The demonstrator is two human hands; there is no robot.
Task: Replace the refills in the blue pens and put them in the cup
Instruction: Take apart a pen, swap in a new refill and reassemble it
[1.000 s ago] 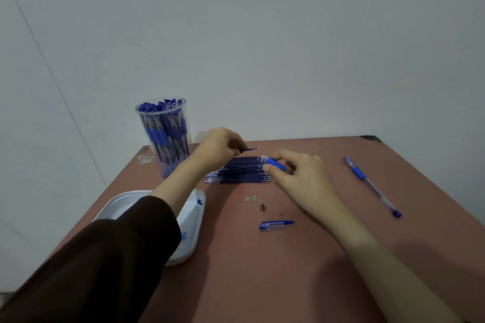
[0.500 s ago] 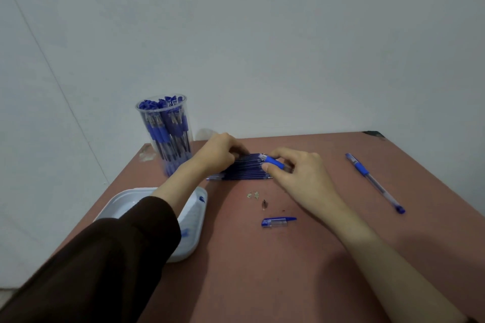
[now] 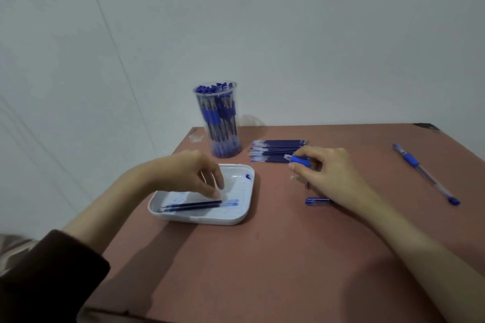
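Cup [image 3: 219, 126] packed. Your left hand [image 3: 181, 173] slack over tray [image 3: 204, 220], two refills [image 3: 191, 206] inside. Your right hand [image 3: 333, 170] pinches barrel [image 3: 300, 160]: insert from refill pile [image 3: 275, 149], cap [image 3: 316, 201] pending; one pen [image 3: 425, 173] untouched.

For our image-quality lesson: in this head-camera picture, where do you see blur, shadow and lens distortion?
Head view: the cup of pens looks smeared by motion blur; a soft shadow lies on the table beneath the left forearm; the wall seam at left leans, suggesting wide-angle distortion.
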